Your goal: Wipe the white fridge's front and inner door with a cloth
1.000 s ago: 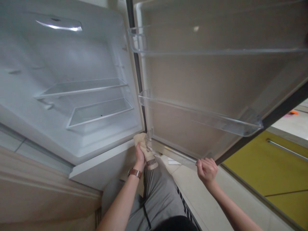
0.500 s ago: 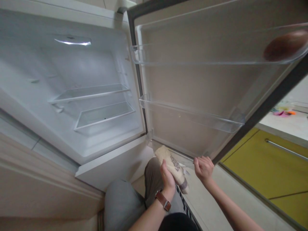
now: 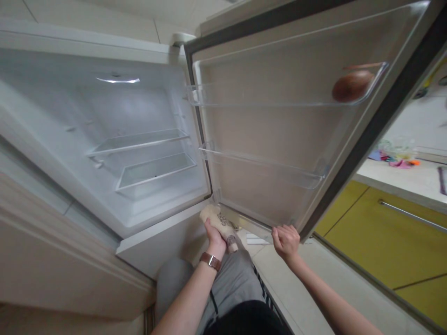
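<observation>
So you've got the cloth (image 3: 220, 222) in your left hand (image 3: 215, 239), bunched in your palm with the thumb pressed on top; your other fingers are mostly hidden underneath, so can't tell how hard they squeeze. It's by the door's (image 3: 251, 130) lower hinge-side corner, above your leg (image 3: 232, 279). Can't tell if it's touching the door.

Looks light and floppy to me, soft enough to crush with no harm, and probably not slippery if it's dry. I'd hold it mid-bundle like you do, since the end with the dark band hangs loose past your palm and would likely flop.

Your right hand (image 3: 287, 239) is curled over the door's bottom edge near the outer corner. The door should be stiff and heavier, swinging on its hinge. Grab the frame, not the clear bins (image 3: 261, 165): thin plastic, could crack.
</observation>
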### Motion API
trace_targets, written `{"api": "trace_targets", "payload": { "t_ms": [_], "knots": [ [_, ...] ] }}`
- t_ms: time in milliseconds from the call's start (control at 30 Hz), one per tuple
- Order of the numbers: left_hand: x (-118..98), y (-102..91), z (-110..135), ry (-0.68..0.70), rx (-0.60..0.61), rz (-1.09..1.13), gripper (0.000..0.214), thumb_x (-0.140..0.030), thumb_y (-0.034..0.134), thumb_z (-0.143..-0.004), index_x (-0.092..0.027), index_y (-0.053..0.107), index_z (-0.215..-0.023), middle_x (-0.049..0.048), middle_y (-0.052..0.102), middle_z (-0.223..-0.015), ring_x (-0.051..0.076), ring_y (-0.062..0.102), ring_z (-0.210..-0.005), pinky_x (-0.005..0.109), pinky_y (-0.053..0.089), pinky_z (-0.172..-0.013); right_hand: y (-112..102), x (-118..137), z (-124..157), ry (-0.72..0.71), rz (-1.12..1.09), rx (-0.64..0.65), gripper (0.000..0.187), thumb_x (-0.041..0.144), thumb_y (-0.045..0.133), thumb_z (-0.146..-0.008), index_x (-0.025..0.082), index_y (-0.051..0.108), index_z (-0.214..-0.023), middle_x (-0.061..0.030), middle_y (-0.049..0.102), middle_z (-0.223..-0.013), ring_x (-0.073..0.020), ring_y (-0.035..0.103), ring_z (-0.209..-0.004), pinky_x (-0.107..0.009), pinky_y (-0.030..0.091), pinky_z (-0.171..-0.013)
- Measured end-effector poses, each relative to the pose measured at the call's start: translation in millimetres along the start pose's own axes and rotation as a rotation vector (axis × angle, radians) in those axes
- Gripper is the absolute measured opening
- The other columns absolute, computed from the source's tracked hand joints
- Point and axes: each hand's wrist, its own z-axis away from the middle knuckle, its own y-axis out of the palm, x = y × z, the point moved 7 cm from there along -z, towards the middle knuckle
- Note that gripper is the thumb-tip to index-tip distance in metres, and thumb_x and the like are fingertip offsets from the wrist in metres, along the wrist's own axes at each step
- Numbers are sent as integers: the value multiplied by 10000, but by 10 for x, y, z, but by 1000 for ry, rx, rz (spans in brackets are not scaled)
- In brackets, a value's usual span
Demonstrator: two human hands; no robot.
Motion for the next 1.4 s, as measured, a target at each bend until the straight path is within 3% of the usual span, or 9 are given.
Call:
{"api": "trace_targets", "payload": {
  "t_ms": [233, 433, 600, 767, 833, 933, 1067, 1233, 1400],
  "knots": [
    [681, 197, 535, -28, 51, 178, 440, -522, 469, -1021, -160, 633, -1210, 93, 762, -1023, 236, 757, -891, 302, 615, -775, 13, -16, 31, 37, -34, 27, 477, 218, 487, -1039, 204, 453, -563, -7, 498, -530, -152, 418, -558, -356, 235, -628],
    [1048, 215, 954, -321, 236, 164, 479, -540, 485, -1010, -125, 684, -1143, 143, 767, -1024, 282, 767, -931, 395, 633, -858, 46, -143, 61, 68, -185, 95, 475, 244, 313, -1082, 207, 614, -717, -25, 636, -639, -171, 500, -607, -366, 277, -669],
    [562, -43, 797, -371, 157, 115, 476, -496, 479, -986, -95, 685, -1137, 179, 757, -1031, 304, 766, -940, 439, 635, -841, 26, -229, 7, 94, -191, 123, 469, 259, 336, -1088, 211, 625, -721, -24, 636, -652, -180, 526, -648, -360, 309, -684],
    [-367, -139, 475, 97, 133, 99, 440, -475, 456, -955, -152, 697, -1133, 98, 772, -1024, 237, 753, -887, 348, 624, -791, -137, -210, -124, 32, -219, 191, 273, 198, 435, -1046, 209, 648, -875, -46, 629, -794, -195, 556, -757, -352, 414, -725],
    [-717, -80, 417, 338, 128, -93, 421, -489, 479, -934, -163, 714, -1059, 74, 776, -961, 238, 747, -899, 330, 612, -781, -322, -212, -199, -54, -151, 110, 156, 183, 510, -998, 219, 661, -1017, -68, 651, -943, -220, 596, -882, -378, 466, -798],
    [-1046, 224, 377, 649, 178, -601, 424, -516, 518, -922, -156, 740, -956, 99, 775, -897, 287, 742, -959, 360, 589, -840, -696, -327, -319, -120, 43, -162, 258, 226, 650, -907, 257, 633, -1163, -87, 616, -1115, -274, 611, -1061, -456, 485, -930],
    [-879, 826, 329, 881, 485, -1196, 368, -428, 539, -950, -171, 762, -1090, 151, 769, -1168, 307, 690, -1174, 385, 498, -1044, -1053, -700, -489, 49, 162, -435, 548, 412, 758, -851, 265, 525, -1324, -146, 498, -1336, -377, 516, -1279, -582, 453, -1015],
    [-317, 1160, 231, 874, 659, -1795, 405, -431, 526, -986, -133, 787, -905, 228, 771, -1034, 354, 695, -1149, 426, 449, -1084, -925, -899, -510, 154, 141, -322, 819, 572, 712, -874, 273, 327, -1532, -217, 252, -1610, -480, 281, -1510, -656, 396, -1050],
    [-167, 1313, 264, 806, 697, -2025, 508, -479, 449, -1025, -110, 796, -986, 252, 759, -1078, 359, 713, -1103, 397, 490, -952, -411, -524, -115, -119, 162, 36, 467, 409, 648, -918, 313, 584, -1371, -131, 559, -1470, -405, 465, -1429, -528, 353, -1081]
  ]
}}
